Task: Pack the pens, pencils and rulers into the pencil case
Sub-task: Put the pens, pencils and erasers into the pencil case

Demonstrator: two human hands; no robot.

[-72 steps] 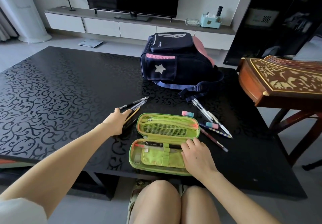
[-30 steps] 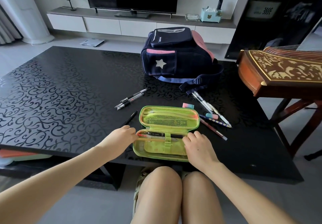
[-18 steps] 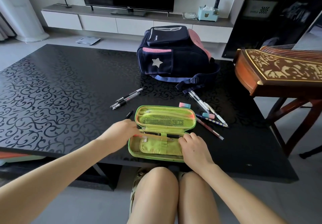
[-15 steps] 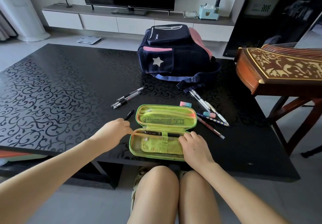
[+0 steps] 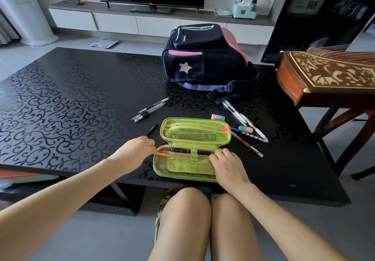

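Pencil case [image 5: 194, 149]: lying open at the table's [image 5: 71, 98] near edge.
Left hand [image 5: 138, 151]: we are pinching a pencil [image 5: 172, 155] at the case's left end.
Right hand [image 5: 227, 164]: we are pressing curled fingers on the case's right end, gripping nothing.
Loose pens [image 5: 150, 109]: lying beyond the case.

The pencil case [image 5: 192, 149] lies open on the worktop [image 5: 71, 102], near its front edge. The left hand [image 5: 136, 151] is at the case's left end, the right hand [image 5: 227, 165] on its right end. A pencil [image 5: 172, 155] and a pen [image 5: 182, 150] lie inside the near half. Left of the case lies a single pen [image 5: 152, 130]; behind that, a cluster of pens [image 5: 151, 109]. Right of the case lie more pens and pencils [image 5: 246, 127] with an eraser [image 5: 245, 129] on them; another eraser [image 5: 218, 117] sits just behind the case. The backpack [image 5: 205, 57] stands farther back. A wooden instrument [image 5: 328, 78] is right of the worktop.
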